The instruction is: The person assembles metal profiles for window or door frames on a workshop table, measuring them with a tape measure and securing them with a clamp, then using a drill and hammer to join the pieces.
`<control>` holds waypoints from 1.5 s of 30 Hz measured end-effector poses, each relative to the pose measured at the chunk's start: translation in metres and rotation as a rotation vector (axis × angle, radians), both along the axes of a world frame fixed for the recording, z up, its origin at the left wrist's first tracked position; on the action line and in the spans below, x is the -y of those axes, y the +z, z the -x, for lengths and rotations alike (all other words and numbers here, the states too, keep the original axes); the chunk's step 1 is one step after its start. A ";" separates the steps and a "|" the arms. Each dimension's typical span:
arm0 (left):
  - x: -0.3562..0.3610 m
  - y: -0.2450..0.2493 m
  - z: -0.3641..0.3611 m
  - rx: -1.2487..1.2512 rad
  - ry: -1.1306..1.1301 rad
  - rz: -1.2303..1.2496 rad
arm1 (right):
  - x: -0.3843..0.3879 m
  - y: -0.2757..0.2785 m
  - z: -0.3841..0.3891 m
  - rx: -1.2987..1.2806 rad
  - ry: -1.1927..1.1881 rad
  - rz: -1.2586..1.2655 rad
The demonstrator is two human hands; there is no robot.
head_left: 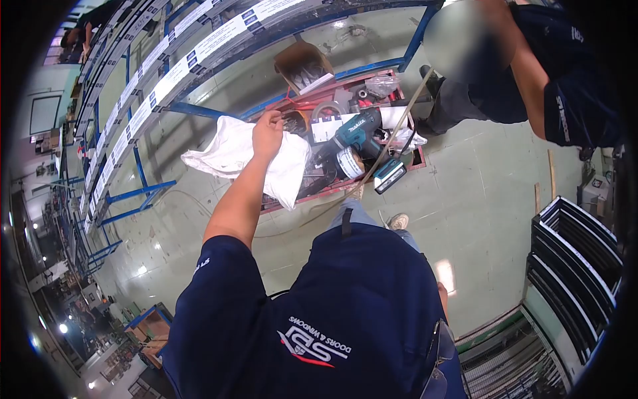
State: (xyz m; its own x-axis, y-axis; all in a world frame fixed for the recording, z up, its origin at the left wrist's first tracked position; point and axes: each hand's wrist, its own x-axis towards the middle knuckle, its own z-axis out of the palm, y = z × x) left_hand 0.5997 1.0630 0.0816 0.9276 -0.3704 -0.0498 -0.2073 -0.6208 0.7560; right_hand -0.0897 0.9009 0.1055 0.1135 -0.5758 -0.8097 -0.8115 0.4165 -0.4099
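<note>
Out in front, at the left end of the red tool tray [332,88] on the floor, the left hand [268,133] is up at arm's length, fingers closed tight on a white cloth [226,154]. The cloth hangs bunched from the fist and drapes over the tray's left corner. The right hand isn't in shot. Just right of the cloth, a teal cordless drill [359,133] lies in the tray among tape rolls and clutter, its battery end pointing near. Beyond the tray sits an open cardboard box [302,63]. Far left, a blue rack [136,156] carries long profiles with white labels. Far right, a co-worker [531,60] in a navy shirt crouches by the tray's right end, and stacked black frames [575,256] stand near right
</note>
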 end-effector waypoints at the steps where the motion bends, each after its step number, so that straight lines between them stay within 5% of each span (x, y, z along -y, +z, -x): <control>1: -0.003 0.002 0.010 0.002 0.005 -0.001 | 0.009 -0.004 -0.005 0.002 0.005 -0.001; 5: -0.024 0.005 0.045 0.184 0.009 -0.110 | 0.041 -0.023 -0.005 0.108 0.059 0.097; 7: -0.034 0.021 0.070 0.514 0.139 -0.375 | 0.067 -0.021 -0.003 0.116 -0.021 0.007; 9: -0.052 0.027 0.075 0.540 0.430 -0.497 | 0.091 -0.033 0.018 0.147 -0.021 -0.001; 12: -0.062 0.066 0.071 0.205 1.274 -0.369 | 0.119 -0.037 0.064 0.141 -0.061 0.009; 15: -0.094 0.077 0.046 -0.048 1.429 -0.123 | 0.137 -0.025 0.106 0.023 -0.056 0.029; 19: -0.134 0.041 -0.005 -0.478 0.990 0.679 | 0.142 -0.057 0.196 0.049 -0.136 0.085; 22: -0.128 -0.020 -0.042 -0.198 1.139 0.785 | 0.115 -0.020 0.165 -0.122 -0.311 0.057; 25: -0.064 0.067 -0.013 -0.317 1.187 1.061 | 0.082 -0.052 0.158 -0.031 -0.124 0.059; 27: -0.084 0.071 -0.028 -0.426 1.006 1.097 | 0.061 -0.069 0.135 0.029 -0.093 -0.001; 32: -0.092 0.218 -0.016 -0.369 0.549 1.069 | 0.043 -0.087 0.039 0.088 -0.023 -0.083; 38: -0.099 0.395 0.020 -0.108 0.371 0.883 | 0.084 -0.098 -0.026 0.152 -0.044 -0.022; 41: -0.117 0.412 0.000 -0.030 0.335 0.876 | 0.107 -0.091 -0.041 0.150 -0.088 -0.011; 45: -0.131 0.370 -0.036 -0.032 0.398 0.769 | 0.117 -0.075 -0.041 0.153 -0.096 0.028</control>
State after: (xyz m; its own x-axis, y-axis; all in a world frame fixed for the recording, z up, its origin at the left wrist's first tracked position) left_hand 0.6356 1.1939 0.4515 0.9978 0.0398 0.0534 -0.0551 0.0432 0.9975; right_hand -0.0491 0.7842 0.0305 0.1778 -0.6121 -0.7705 -0.6956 0.4757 -0.5384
